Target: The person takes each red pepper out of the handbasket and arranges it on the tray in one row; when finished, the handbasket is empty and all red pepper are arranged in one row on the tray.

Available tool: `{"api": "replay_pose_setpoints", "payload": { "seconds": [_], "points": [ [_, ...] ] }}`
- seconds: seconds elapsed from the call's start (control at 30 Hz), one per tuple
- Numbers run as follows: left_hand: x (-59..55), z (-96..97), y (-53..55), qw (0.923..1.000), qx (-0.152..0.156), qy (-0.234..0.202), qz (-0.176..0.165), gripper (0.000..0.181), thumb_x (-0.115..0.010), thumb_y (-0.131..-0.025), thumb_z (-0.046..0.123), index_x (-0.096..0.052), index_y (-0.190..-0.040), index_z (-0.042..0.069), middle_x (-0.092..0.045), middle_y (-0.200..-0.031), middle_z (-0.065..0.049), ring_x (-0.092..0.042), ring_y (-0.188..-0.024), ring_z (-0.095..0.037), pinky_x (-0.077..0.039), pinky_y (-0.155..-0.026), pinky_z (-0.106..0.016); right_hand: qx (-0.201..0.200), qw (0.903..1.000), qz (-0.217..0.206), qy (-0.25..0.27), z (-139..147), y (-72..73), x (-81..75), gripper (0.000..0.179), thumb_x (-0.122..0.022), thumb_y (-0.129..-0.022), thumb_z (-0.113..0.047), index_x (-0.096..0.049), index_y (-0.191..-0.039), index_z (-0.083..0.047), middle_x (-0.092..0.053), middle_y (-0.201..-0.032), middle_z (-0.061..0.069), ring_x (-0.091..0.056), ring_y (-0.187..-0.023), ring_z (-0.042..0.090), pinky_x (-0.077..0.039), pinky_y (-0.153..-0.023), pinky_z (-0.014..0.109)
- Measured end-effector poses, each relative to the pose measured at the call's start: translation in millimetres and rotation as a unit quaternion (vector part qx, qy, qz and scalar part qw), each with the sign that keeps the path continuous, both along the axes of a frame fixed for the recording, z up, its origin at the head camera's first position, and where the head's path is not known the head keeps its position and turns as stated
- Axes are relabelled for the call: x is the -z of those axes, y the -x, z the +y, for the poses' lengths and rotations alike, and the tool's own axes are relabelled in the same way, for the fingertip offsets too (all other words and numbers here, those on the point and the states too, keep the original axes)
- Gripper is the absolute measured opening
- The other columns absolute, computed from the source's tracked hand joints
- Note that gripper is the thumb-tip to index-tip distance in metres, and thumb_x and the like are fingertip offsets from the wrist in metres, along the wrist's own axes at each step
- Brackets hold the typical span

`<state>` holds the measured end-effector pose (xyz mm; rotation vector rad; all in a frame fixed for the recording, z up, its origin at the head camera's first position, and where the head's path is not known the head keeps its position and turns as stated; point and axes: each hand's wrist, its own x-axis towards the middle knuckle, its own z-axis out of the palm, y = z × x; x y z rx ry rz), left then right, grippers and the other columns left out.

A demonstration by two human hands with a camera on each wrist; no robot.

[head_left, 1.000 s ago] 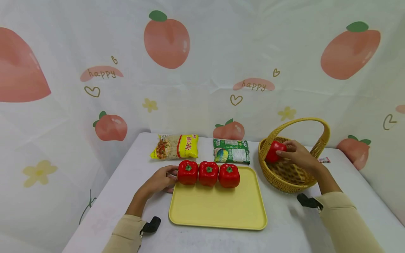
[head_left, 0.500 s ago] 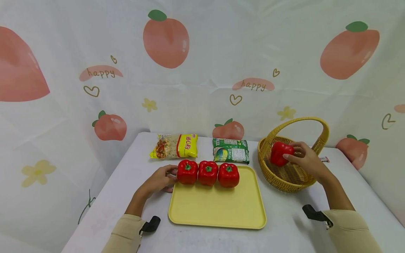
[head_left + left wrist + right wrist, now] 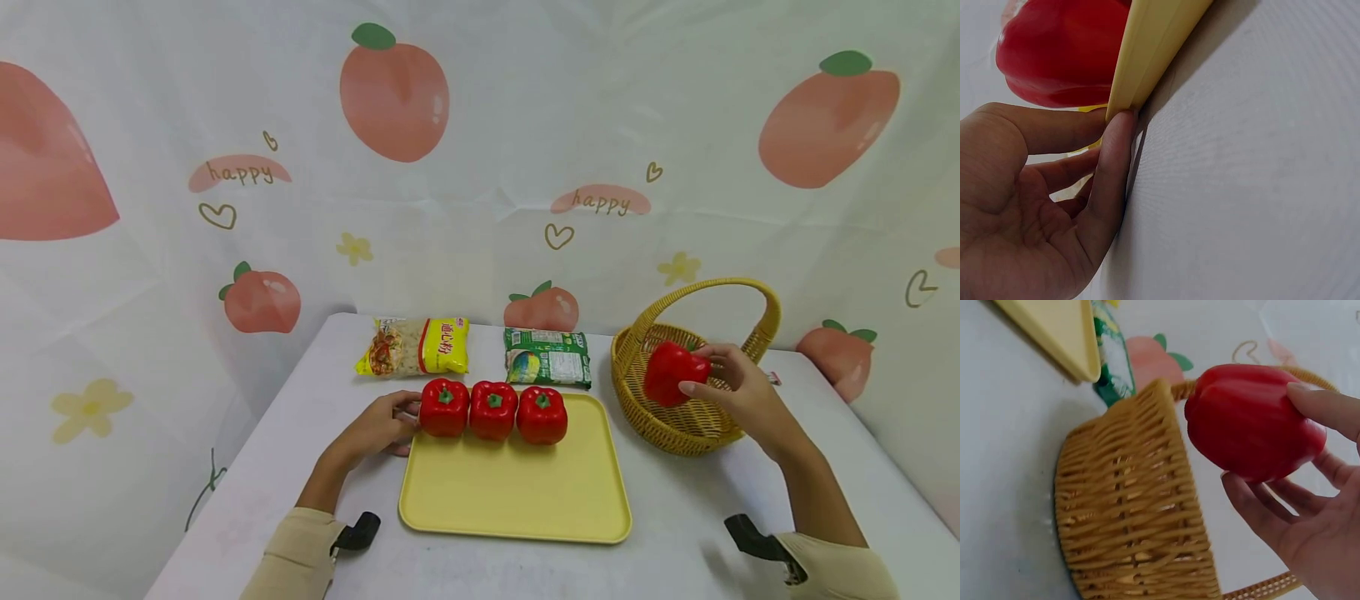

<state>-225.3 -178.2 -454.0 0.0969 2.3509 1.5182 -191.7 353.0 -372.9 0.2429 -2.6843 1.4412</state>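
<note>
My right hand (image 3: 738,387) holds a red bell pepper (image 3: 670,374) between thumb and fingers, over the yellow wicker basket (image 3: 660,429). In the right wrist view the pepper (image 3: 1250,422) overlaps the basket's handle, above the woven side (image 3: 1135,506). My left hand (image 3: 381,425) is at the far left corner of the yellow tray (image 3: 517,496). The left wrist view shows this hand (image 3: 1047,194) pinching the tray's rim (image 3: 1132,56) between its fingers. Three red bell peppers (image 3: 492,412) stand in a row along the tray's far edge, stems up.
Behind the tray lie a yellow-and-clear pasta bag (image 3: 415,347) and a green packet (image 3: 548,358). A small wrapped item (image 3: 772,378) is partly hidden behind my right hand. A peach-print cloth (image 3: 480,183) hangs behind the white table (image 3: 450,571).
My right hand has drawn the bell pepper up from the basket's left inside, rightward and toward me, tilting it so its stem shows. The left hand and the tray have stayed in place.
</note>
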Motion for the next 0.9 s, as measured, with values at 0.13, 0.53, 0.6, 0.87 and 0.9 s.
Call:
{"api": "replay_pose_setpoints", "payload": {
  "seconds": [0.13,0.53,0.6,0.87,0.9],
  "points": [
    [-0.3,0.0,-0.3,1.0000,0.000,0.000,0.000,0.060,-0.067,-0.092,0.004,-0.054,-0.150,0.002,-0.062,-0.133,-0.016,-0.067,-0.109,-0.025,-0.067,-0.074,-0.037,-0.016,0.9996,0.015,0.017,-9,-6.8,-3.6,0.046,-0.072,-0.101,-0.019,-0.048,-0.139,-0.014,-0.056,-0.131,-0.012,-0.056,-0.117,0.000,-0.060,-0.084,0.020],
    [-0.4,0.3,-0.5,1.0000,0.003,0.000,0.001,0.060,-0.067,-0.092,0.005,-0.054,-0.150,0.002,-0.062,-0.133,-0.016,-0.067,-0.108,-0.025,-0.067,-0.074,-0.037,-0.072,0.9946,0.035,0.066,-41,-20.1,1.3,0.049,-0.076,-0.094,-0.003,-0.049,-0.135,-0.005,-0.055,-0.136,-0.004,-0.063,-0.114,0.001,-0.064,-0.083,0.026],
    [-0.4,0.4,-0.2,1.0000,0.004,0.000,0.001,0.060,-0.067,-0.092,0.005,-0.054,-0.150,0.002,-0.062,-0.133,-0.016,-0.067,-0.109,-0.025,-0.067,-0.074,-0.037,-0.067,0.9953,0.037,0.060,-47,-21.1,3.5,0.054,-0.078,-0.093,-0.004,-0.048,-0.137,-0.003,-0.056,-0.136,-0.001,-0.063,-0.114,0.002,-0.064,-0.083,0.025],
    [-0.2,0.0,0.3,1.0000,0.006,0.003,0.003,0.058,-0.066,-0.093,0.006,-0.054,-0.150,0.002,-0.062,-0.133,-0.016,-0.067,-0.109,-0.024,-0.067,-0.074,-0.037,-0.063,0.9967,0.015,0.049,-63,-21.1,11.0,0.053,-0.079,-0.094,-0.011,-0.051,-0.139,-0.003,-0.055,-0.139,0.018,-0.064,-0.118,0.029,-0.063,-0.085,0.027],
    [-0.1,-0.1,0.2,1.0000,0.006,0.003,0.003,0.058,-0.066,-0.093,0.006,-0.054,-0.150,0.002,-0.062,-0.133,-0.016,-0.067,-0.108,-0.024,-0.067,-0.074,-0.037,-0.067,0.9964,0.016,0.049,-64,-20.9,12.0,0.053,-0.078,-0.094,-0.011,-0.051,-0.139,-0.002,-0.055,-0.139,0.019,-0.064,-0.118,0.031,-0.063,-0.085,0.027]
  ]
}}
